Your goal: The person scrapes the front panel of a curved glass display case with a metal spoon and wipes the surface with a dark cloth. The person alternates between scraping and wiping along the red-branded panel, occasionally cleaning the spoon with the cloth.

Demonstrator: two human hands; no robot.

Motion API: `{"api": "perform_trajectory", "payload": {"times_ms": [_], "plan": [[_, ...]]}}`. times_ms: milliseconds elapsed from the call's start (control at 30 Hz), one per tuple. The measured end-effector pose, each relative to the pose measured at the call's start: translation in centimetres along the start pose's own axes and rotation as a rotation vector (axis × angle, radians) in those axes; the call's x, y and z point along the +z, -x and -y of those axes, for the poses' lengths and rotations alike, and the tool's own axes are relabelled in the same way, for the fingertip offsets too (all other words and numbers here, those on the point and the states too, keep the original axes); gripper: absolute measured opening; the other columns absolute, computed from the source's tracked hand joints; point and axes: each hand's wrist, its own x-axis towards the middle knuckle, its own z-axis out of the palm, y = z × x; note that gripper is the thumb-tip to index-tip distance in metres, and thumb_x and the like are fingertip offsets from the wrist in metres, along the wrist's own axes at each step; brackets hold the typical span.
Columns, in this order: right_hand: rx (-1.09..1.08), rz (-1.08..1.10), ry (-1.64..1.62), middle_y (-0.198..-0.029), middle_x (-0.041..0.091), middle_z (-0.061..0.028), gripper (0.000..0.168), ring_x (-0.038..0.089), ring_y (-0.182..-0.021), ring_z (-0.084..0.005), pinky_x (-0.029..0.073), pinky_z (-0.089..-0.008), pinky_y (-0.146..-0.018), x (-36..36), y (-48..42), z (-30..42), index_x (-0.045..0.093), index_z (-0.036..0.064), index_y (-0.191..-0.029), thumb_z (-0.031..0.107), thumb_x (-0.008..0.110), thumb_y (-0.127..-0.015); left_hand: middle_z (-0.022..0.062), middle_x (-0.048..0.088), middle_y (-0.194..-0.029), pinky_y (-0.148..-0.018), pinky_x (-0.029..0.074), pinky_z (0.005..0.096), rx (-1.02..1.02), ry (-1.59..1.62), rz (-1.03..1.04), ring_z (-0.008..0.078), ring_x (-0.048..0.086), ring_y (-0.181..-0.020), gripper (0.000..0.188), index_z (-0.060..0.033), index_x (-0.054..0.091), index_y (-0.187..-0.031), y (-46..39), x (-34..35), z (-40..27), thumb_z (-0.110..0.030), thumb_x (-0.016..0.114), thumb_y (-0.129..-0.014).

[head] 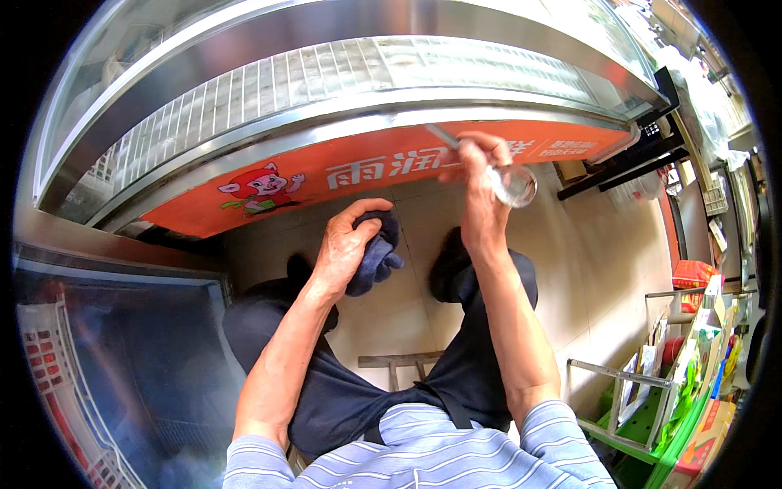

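Observation:
My left hand point(343, 244) is closed around a bunched dark blue cloth point(372, 260), held above the tiled floor between my knees. In front of the orange panel, my right hand point(482, 202) grips a clear, rounded object point(516, 185), perhaps a bottle. A pale, narrow piece point(441, 135) sticks out past the fingers toward the panel; blur hides whether it belongs to the same object. That orange front panel point(314, 183) carries a cartoon pig and white lettering. It runs along the base of a glass display case point(342, 64) with white wire racks inside.
On the left is a dark glass-fronted cabinet point(153, 360), with a red-and-white basket point(46, 360) showing at its side. A green crate point(647, 422) and metal frame stand at right. Behind my legs is a low stool point(400, 360). Shelving with packages point(693, 275) lines the right edge.

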Motion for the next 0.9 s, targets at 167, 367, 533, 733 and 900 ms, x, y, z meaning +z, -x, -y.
{"api": "perform_trajectory", "payload": {"times_ms": [167,367,533,733,900], "plan": [[-0.194,-0.226,0.115,-0.090,0.071,-0.0109,0.021,0.067,-0.084,-0.0148,0.052,-0.0293,-0.069,-1.2,-4.7,-1.5,0.065,-0.003,-0.108,0.017,0.062,-0.102,0.0088,0.069,-0.096,-0.059,0.058,0.0292,0.018,-0.088,0.007,0.0153,0.071,-0.069,0.029,-0.0016,0.068,-0.123,-0.8,0.1,1.0,-0.010,0.056,-0.098],[-0.339,-0.335,0.236,-0.090,0.071,-0.0120,0.017,0.065,-0.081,-0.0190,0.054,-0.0347,-0.077,0.0,-5.1,-3.9,0.068,-0.006,-0.104,0.005,0.058,-0.095,0.0087,0.069,-0.096,-0.059,0.059,0.0295,-0.027,-0.037,0.012,0.0167,0.071,-0.070,0.029,-0.0009,0.068,-0.123,0.4,-0.3,0.6,-0.009,0.057,-0.097],[-0.449,-0.310,0.347,-0.091,0.069,-0.0155,0.014,0.065,-0.080,-0.0242,0.053,-0.0380,-0.075,3.3,-2.4,-4.0,0.068,-0.005,-0.102,0.003,0.059,-0.095,0.0089,0.069,-0.097,-0.058,0.060,0.0299,0.017,-0.038,0.003,0.0180,0.072,-0.071,0.029,-0.0006,0.068,-0.123,1.5,-1.9,0.3,-0.007,0.057,-0.097],[-0.504,-0.267,0.426,-0.090,0.065,-0.0178,0.012,0.064,-0.077,-0.0306,0.052,-0.0420,-0.072,8.0,0.5,-3.7,0.067,-0.004,-0.102,0.004,0.059,-0.097,0.0086,0.069,-0.097,-0.057,0.060,0.0311,-0.058,-0.029,-0.049,0.0189,0.072,-0.071,0.028,-0.0009,0.068,-0.122,1.6,-4.6,1.2,-0.003,0.056,-0.096],[-0.519,-0.264,0.313,-0.091,0.062,-0.0175,0.011,0.063,-0.079,-0.0329,0.053,-0.0415,-0.072,12.3,2.9,-3.6,0.064,-0.003,-0.102,-0.005,0.060,-0.092,0.0083,0.070,-0.095,-0.057,0.059,0.0305,-0.070,-0.102,-0.080,0.0178,0.072,-0.072,0.028,-0.0011,0.068,-0.121,1.4,-5.9,2.2,-0.003,0.056,-0.096]]}}
